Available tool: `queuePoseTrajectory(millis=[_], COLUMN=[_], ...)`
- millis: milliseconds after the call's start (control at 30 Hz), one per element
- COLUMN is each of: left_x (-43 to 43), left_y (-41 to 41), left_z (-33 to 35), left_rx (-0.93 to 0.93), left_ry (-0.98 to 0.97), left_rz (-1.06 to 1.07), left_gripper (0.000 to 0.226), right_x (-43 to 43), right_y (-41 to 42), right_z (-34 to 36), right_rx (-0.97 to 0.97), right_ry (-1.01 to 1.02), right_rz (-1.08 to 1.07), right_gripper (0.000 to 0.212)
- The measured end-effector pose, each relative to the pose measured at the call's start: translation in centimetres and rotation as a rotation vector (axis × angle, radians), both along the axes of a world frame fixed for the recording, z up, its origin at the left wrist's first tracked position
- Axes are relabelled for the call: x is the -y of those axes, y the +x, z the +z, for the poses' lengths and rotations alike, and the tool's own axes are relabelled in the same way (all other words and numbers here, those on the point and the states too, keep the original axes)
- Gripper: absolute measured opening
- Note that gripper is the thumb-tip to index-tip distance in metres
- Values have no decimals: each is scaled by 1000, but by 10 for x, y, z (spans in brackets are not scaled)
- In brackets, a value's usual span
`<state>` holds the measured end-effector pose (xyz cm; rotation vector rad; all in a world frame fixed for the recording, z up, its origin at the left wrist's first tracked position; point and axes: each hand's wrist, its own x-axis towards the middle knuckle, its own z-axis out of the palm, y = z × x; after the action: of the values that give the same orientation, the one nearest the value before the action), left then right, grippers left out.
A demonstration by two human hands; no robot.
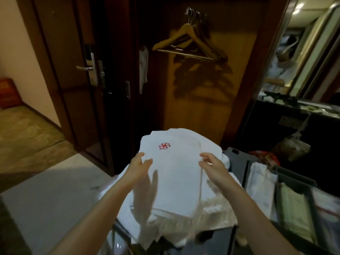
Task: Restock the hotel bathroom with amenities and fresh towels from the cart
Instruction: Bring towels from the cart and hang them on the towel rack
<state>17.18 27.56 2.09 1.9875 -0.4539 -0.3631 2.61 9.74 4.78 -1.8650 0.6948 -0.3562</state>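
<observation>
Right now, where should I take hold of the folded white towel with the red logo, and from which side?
Grip the folded towel by its two side edges, reaching under from left and right together. It lies flat on top of the towel pile, so lifting both edges probably keeps the fold.

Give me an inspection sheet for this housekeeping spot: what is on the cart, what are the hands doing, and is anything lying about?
Surface: cart top, heaped with white linen.
Job's things: folded towel with a red logo, on top of the towel pile; packets in the cart's trays at right.
Clutter: red item and a bag beyond the trays, both blurred.
Hands: left hand and right hand at the towel's two sides; too blurred to tell whether they grip it.
Cables: nothing seen.
Surroundings: hangers in a wooden closet, door handle at left, mirror at right.
</observation>
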Motion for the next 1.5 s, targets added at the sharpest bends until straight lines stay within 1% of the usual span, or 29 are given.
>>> queuePoseTrajectory(millis=[67, 200, 367, 433, 500, 567, 633, 700, 767, 933, 1000, 1067, 1133, 1200, 1267, 1367, 1433, 1500], left_x=[9, 22, 30, 33, 38, 44, 48, 52, 55, 63, 63, 64, 67, 69, 72, 78, 82, 85], left_y=[20, 55, 85, 96, 104, 109, 115, 122, 129, 135, 138, 140, 143, 145, 145, 149, 151, 151], left_z=[-4, -15, -22, -21, -19, -12, -7, -4, -2, 0, 2, 6, 7, 6, 5, 8, 13, 19], left_rx=[-47, -136, -121, -120, -147, -220, -299, -328, -348, -396, -437, -485, -531, -575, -620, -706, -718, -693], left_ry=[19, 149, 233, 237, 167, 90, 37, 42, 48, -38, -76, -95, -121, -167, -207, -214, -185, -158], left_rz=[25, 55, 83, 87, 70, 8, -38, -37, -23, -94, -136, -148, -107, -71, -47, -47, -67, -96], left_gripper=[47, 54, 58, 53, 39, 25, 28, 37, 40, 24, 20, 22, 23, 19, 21, 35, 43, 44], right_x=[8, 24, 45, 50, 53, 56, 58, 59, 59, 61, 62, 63, 64, 66, 71, 80, 85, 84], right_y=[22, 57, 84, 89, 92, 92, 90, 88, 88, 87, 87, 87, 87, 88, 90, 97, 105, 114], right_z=[-5, -14, -21, -23, -26, -30, -34, -38, -41, -44, -47, -49, -50, -48, -44, -33, -23, -9], right_rx=[-10, 10, -27, -47, -39, -27, -6, 42, 68, 109, 118, 119, 119, 118, 98, 40, -32, -57], right_ry=[57, 141, 231, 254, 274, 287, 306, 306, 274, 179, 159, 140, 141, 192, 281, 432, 405, 361], right_rz=[-79, -218, -322, -318, -319, -320, -321, -334, -336, -297, -286, -284, -303, -343, -386, -386, -347, -315], right_gripper=[33, 40, 38, 36, 34, 32, 29, 23, 22, 18, 20, 22, 21, 18, 20, 29, 39, 45])
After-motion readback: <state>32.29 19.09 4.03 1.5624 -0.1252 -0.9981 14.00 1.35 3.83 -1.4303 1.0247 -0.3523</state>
